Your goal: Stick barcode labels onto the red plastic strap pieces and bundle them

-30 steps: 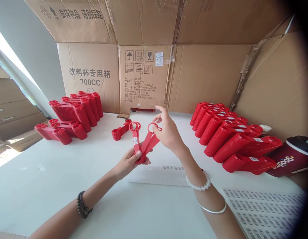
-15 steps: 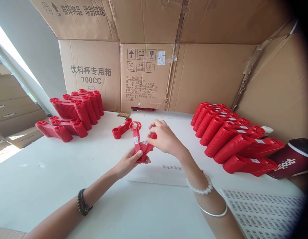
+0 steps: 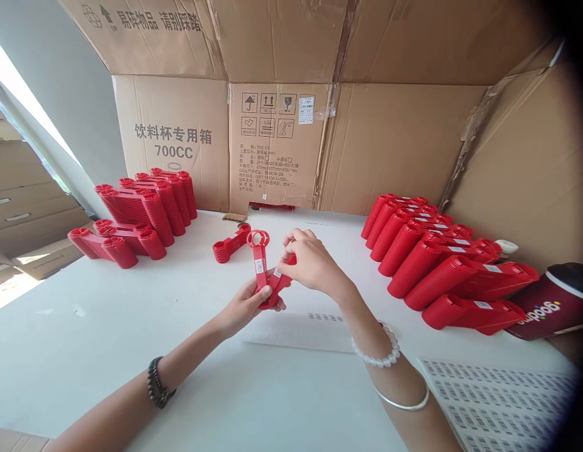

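My left hand (image 3: 243, 306) grips the lower ends of a fanned bunch of flat red plastic cup holders (image 3: 262, 267) above the white table (image 3: 131, 351). One holder stands upright with a small white label on its stem and a ring at the top. My right hand (image 3: 306, 262) is closed over the holders that lean to the right, fingers pinching their upper part and hiding their rings. A short stack of red holders (image 3: 231, 243) lies on the table just behind my hands.
Stacks of red holders (image 3: 145, 210) lie at the back left, and a longer row of labelled stacks (image 3: 442, 263) at the right. Sheets of barcode labels (image 3: 498, 402) lie at front right, another sheet (image 3: 300, 329) under my hands. A dark red cup (image 3: 550, 304) stands far right. Cardboard boxes (image 3: 272, 138) wall the back.
My right hand, which was raised with spread fingers beside the rings, has come down and closed on the right-leaning holders. The left hand keeps its grip.
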The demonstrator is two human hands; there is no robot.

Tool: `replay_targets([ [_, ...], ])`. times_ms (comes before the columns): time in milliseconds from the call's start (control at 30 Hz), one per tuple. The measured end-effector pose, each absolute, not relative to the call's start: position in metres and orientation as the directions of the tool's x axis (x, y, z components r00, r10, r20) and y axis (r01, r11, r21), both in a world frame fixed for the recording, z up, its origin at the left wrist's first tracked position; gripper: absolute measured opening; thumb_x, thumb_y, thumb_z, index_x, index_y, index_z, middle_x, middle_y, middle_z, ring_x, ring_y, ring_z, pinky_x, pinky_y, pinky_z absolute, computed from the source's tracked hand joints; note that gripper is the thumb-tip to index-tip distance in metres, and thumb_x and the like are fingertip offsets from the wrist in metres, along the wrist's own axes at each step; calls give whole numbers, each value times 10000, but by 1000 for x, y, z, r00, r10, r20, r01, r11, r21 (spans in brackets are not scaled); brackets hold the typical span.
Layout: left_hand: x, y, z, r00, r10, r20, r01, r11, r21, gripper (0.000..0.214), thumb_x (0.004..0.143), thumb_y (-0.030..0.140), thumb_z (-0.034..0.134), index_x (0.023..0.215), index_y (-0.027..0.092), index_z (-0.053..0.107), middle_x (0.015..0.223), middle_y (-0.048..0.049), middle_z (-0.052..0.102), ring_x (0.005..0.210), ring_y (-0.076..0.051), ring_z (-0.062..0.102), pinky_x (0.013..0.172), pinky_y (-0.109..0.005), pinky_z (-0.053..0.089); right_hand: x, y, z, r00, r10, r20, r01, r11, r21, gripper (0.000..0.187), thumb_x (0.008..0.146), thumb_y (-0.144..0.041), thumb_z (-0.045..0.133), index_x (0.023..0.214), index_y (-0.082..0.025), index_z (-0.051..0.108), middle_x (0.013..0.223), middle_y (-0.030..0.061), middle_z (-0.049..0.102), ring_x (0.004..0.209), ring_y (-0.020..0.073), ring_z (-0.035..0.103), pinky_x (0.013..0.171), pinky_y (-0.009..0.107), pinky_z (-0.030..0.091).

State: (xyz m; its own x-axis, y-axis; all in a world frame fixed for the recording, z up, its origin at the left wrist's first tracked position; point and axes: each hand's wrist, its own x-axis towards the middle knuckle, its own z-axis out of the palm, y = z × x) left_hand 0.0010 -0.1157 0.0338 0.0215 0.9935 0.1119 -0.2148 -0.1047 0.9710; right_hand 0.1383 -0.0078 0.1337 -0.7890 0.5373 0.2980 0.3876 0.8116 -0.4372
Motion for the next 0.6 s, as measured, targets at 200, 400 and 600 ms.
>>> replay_targets([
  [200,2,-115,35,20,995,102,-211,-96,973,458,919,428,490,1336,238,489,1336,-150,509,838,-175,614,856,-394,480,138,-8,133,-783,546,298,388,803,-452,181,725,-113,551,574,-187,615,994,40,580,971,208,476,801,353,425],
  [400,3,-116,36,19,994,104,-204,-98,974,438,926,425,477,1319,232,500,1305,-137,529,840,-171,611,854,-387,480,136,-5,130,-782,532,326,397,827,-399,189,739,-118,546,564,-179,586,990,41,580,943,203,479,786,354,417],
  [600,3,-115,35,-28,993,117,-238,-120,964,422,939,413,454,1319,233,491,1219,-110,560,848,-166,606,853,-370,480,129,-7,123,-800,434,415,421,898,-128,193,820,-160,529,661,-185,637,1076,70,588,974,217,497,841,403,417],
])
